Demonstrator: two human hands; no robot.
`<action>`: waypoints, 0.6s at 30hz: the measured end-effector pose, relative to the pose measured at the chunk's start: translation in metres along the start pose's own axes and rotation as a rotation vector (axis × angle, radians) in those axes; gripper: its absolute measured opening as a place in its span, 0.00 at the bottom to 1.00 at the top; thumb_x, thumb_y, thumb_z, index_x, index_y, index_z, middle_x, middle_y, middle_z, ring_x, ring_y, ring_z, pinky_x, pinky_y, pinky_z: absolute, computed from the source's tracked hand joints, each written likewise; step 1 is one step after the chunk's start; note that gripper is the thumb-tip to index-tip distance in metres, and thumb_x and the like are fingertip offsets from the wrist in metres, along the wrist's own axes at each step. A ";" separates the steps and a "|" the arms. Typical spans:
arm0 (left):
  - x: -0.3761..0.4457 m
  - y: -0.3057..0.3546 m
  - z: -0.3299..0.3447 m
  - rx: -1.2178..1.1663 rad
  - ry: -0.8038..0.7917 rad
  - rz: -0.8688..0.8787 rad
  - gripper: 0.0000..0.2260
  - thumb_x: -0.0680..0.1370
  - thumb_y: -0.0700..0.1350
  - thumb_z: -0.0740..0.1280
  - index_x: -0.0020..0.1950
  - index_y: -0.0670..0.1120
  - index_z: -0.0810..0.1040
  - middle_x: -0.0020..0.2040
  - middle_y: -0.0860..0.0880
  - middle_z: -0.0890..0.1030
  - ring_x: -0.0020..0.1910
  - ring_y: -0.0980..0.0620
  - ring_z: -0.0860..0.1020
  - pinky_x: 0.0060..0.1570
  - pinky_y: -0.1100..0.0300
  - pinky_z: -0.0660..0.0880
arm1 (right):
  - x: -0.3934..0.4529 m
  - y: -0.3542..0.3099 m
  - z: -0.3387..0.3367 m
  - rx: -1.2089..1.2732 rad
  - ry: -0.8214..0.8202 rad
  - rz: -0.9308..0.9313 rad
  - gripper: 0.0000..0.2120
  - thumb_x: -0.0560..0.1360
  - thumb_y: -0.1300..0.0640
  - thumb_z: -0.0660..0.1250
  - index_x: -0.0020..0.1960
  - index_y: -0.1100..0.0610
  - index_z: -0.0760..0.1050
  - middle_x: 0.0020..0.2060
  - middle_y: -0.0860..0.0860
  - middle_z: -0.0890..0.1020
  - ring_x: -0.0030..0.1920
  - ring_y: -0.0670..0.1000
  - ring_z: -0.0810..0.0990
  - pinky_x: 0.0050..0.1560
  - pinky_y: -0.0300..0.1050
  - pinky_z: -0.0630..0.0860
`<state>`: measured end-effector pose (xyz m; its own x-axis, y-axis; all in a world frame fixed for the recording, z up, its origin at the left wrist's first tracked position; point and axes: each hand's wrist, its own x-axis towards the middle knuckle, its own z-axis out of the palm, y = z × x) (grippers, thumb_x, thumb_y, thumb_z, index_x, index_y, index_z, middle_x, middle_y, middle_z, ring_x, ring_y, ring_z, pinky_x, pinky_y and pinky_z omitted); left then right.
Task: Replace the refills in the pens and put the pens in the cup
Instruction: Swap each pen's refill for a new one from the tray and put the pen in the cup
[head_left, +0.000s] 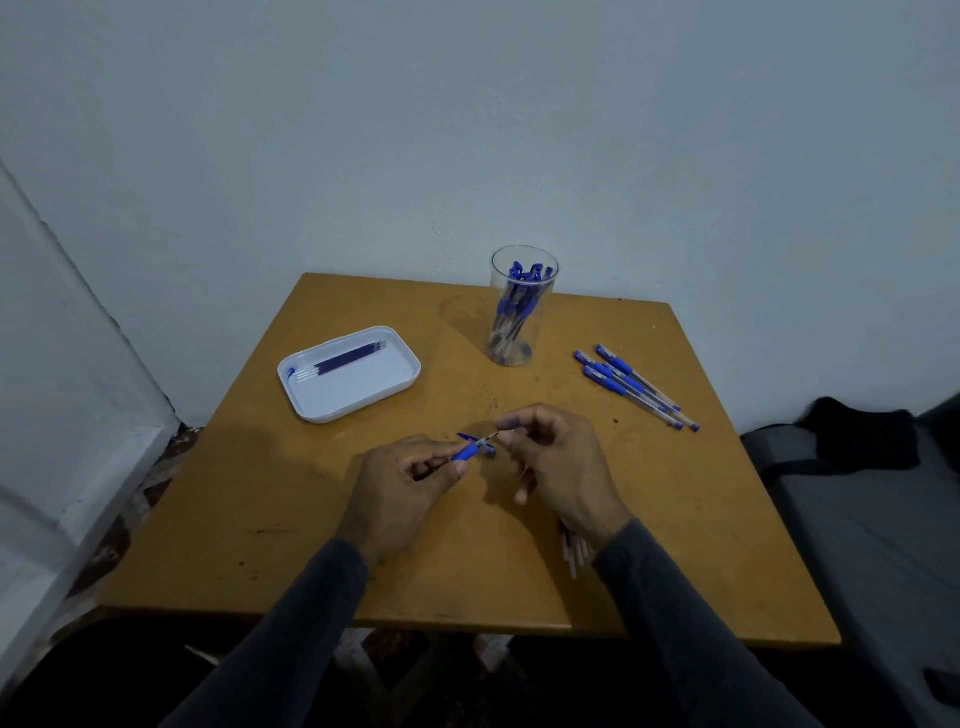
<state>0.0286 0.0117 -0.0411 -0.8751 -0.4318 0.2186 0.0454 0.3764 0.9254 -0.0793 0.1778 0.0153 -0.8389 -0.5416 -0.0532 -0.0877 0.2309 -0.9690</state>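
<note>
My left hand (400, 488) grips a blue-grip pen (470, 449) by its barrel over the middle of the wooden table (311, 519). My right hand (558, 462) pinches the pen's tip end between thumb and forefinger. A blue pen cap (467, 437) lies on the table just behind the pen. A clear cup (519, 306) at the back holds several blue pens. A white tray (358, 400) at the left holds several dark blue refills (345, 360). Several more pens (634, 384) lie at the right.
Several pale refills (574, 551) lie on the table under my right wrist. The table stands against a white wall. A grey cushioned seat (862, 525) with a black cloth (857, 436) sits to the right. A white door frame runs along the left.
</note>
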 end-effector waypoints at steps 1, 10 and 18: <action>0.000 0.000 0.000 0.002 -0.006 0.001 0.12 0.76 0.43 0.75 0.58 0.53 0.86 0.42 0.55 0.84 0.41 0.51 0.79 0.43 0.51 0.79 | 0.000 0.000 0.000 -0.004 -0.026 -0.007 0.04 0.81 0.62 0.69 0.52 0.56 0.82 0.33 0.51 0.82 0.29 0.54 0.77 0.25 0.46 0.77; 0.000 0.000 -0.001 0.033 -0.036 0.026 0.12 0.76 0.43 0.75 0.58 0.54 0.85 0.40 0.55 0.82 0.39 0.52 0.77 0.41 0.54 0.76 | 0.002 -0.004 -0.006 -0.152 -0.119 -0.065 0.05 0.81 0.62 0.68 0.52 0.55 0.82 0.35 0.49 0.80 0.28 0.47 0.77 0.24 0.42 0.76; 0.000 0.001 -0.003 0.068 -0.068 0.059 0.13 0.76 0.44 0.74 0.59 0.55 0.85 0.41 0.55 0.83 0.41 0.49 0.78 0.42 0.52 0.78 | 0.007 -0.002 -0.007 -0.355 -0.180 -0.100 0.09 0.80 0.50 0.68 0.45 0.52 0.83 0.36 0.48 0.82 0.32 0.40 0.76 0.32 0.33 0.72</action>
<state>0.0300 0.0098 -0.0397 -0.9027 -0.3512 0.2486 0.0674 0.4553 0.8878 -0.0882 0.1793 0.0183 -0.7124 -0.7009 -0.0346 -0.3705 0.4176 -0.8297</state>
